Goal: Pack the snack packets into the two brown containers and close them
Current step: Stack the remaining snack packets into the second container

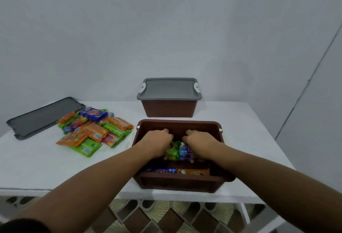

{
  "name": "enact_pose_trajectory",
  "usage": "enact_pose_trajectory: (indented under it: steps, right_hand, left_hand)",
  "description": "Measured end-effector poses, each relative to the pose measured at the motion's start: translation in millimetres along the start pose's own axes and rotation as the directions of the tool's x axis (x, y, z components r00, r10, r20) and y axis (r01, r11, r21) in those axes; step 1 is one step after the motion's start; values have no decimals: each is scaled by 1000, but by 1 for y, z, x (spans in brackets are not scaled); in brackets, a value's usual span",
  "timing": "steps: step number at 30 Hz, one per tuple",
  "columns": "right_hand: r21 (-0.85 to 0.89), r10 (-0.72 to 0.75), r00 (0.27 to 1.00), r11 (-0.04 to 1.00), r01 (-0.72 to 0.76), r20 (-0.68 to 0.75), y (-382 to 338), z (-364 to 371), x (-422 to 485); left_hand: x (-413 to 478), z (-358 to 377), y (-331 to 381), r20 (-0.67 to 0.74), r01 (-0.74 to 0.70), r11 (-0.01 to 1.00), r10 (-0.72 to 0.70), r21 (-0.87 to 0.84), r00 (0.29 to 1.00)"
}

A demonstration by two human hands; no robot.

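Note:
An open brown container (177, 124) stands at the near edge of the white table. Both my hands reach inside it. My left hand (157, 141) is closed on a green snack packet (173, 150). Right beside it, my right hand (199, 140) is closed on a blue snack packet (184, 152). The two packets stand side by side, touching. More packets, one blue (161, 170) and one orange (194, 172), lie along the container's near wall. A second brown container (170, 109) stands behind, with a grey lid (169, 89) on it.
A pile of loose snack packets (94, 129), orange, green and blue, lies on the table to the left. Beyond it, a loose grey lid (44, 117) rests near the far left edge. The white table (37, 168) ends just below the open container, over a patterned floor.

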State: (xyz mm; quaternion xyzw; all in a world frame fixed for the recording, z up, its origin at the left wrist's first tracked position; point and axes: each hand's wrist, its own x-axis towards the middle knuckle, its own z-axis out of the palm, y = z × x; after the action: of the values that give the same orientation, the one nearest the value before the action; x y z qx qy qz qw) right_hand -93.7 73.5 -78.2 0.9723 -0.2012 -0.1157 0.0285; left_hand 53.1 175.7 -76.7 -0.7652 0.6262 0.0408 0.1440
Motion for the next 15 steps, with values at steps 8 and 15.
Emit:
enact_pose_trajectory:
  steps: [8,15]
  right_hand:
    - [63,14,999,998,-16,32,-2,-6,3]
    - [158,-11,999,987,5,41,3,-15,2]
  left_hand:
    - [-3,-5,-4,10,-28,999,28,-34,1000]
    - [-8,-21,-20,-61,-54,969,40,-241,997]
